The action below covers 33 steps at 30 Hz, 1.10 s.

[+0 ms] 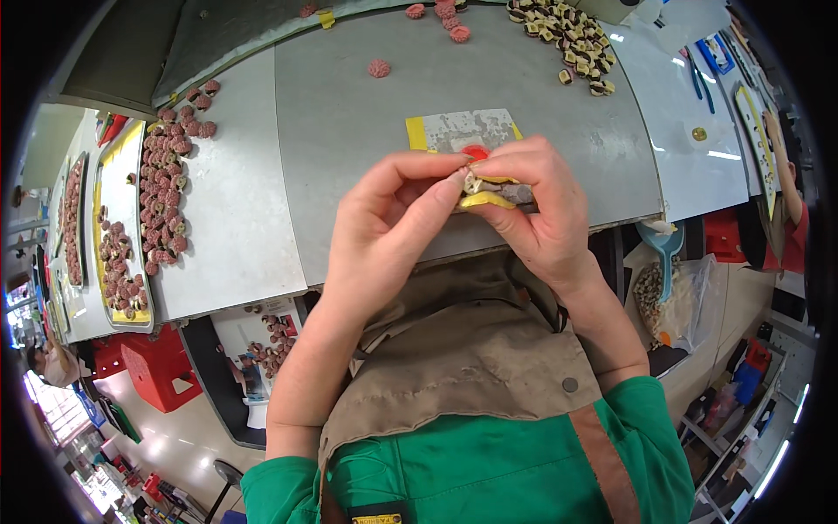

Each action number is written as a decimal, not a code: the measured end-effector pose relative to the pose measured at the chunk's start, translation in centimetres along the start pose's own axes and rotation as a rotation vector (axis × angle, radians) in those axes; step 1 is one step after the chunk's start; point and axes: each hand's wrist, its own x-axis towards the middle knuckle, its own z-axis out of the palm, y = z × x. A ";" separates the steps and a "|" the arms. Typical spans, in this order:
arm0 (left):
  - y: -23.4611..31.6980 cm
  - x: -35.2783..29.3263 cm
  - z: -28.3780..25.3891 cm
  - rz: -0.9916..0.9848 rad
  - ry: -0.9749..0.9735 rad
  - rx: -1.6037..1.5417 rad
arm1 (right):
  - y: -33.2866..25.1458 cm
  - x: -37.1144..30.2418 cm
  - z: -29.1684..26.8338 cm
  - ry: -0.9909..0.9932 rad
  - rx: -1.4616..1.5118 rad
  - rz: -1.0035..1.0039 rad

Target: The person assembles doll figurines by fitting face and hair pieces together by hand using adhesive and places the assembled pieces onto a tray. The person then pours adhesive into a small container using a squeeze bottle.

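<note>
My left hand [393, 214] is closed, thumb and fingers pinching a small cream-and-dark piece [472, 183] in front of my apron. Facing it, my right hand [548, 205] is closed too, its fingertips meeting the left ones at the piece. Between the right thumb and fingers lies a grey, stubby part [513, 192], with a yellow strip [486, 201] beside the thumb; what these belong to I cannot make out. A red rounded thing [476, 153] shows just behind the fingertips. Beyond the hands, a patterned sheet with yellow edges [449, 129] lies on the grey tabletop [340, 131].
Pink bumpy pieces [164, 205] are heaped at left, beside a yellow-lined tray [144, 314] holding more. Cream-and-dark pieces [572, 39] cluster at the back right; a loose pink piece [378, 68] lies nearer. Blue-handled pliers [698, 80] rest at right. Below are a blue scoop [668, 244] and red stool [161, 371].
</note>
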 end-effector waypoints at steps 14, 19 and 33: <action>-2.5 1.1 3.8 0.122 0.054 0.342 | 1.9 -0.2 -1.7 -0.009 0.007 0.070; -2.0 0.9 2.9 0.199 0.077 0.350 | 1.4 1.2 -0.8 -0.008 -0.042 -0.038; 17.0 -9.7 -22.2 0.497 0.880 1.505 | -11.3 0.8 0.1 -0.099 -0.103 0.152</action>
